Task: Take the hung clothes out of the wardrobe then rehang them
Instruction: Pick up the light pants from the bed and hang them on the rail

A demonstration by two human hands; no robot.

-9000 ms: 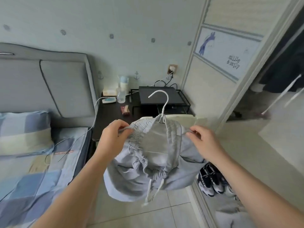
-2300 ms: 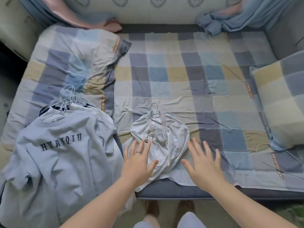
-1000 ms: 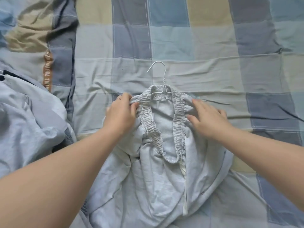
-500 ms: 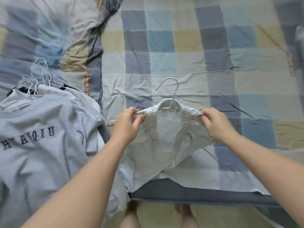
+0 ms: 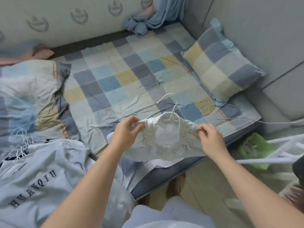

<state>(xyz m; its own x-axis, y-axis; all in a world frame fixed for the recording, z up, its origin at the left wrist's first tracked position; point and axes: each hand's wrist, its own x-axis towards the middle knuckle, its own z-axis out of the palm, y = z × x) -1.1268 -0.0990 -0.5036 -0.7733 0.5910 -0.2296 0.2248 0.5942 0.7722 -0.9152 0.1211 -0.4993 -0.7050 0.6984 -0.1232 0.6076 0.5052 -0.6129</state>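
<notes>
A pale grey garment with an elastic waistband [image 5: 166,142] hangs on a white wire hanger [image 5: 169,104], lifted above the near edge of the bed [image 5: 131,76]. My left hand [image 5: 126,134] pinches the left end of the waistband. My right hand [image 5: 209,137] pinches the right end, stretching the band between them. The hanger's hook points away from me over the checked sheet. The garment's lower part droops between my forearms.
A pile of clothes on white hangers [image 5: 18,142], topped by a lettered grey shirt [image 5: 36,176], lies at the bed's near left. A checked pillow [image 5: 220,63] and grey headboard [image 5: 263,38] are on the right. A green bag [image 5: 253,148] and white rods [image 5: 271,160] sit on the floor at right.
Both hands have lifted the garment and hanger off the sheet, and it now sits further right over the bed's edge. The view has swung right, so the pillow and headboard show.
</notes>
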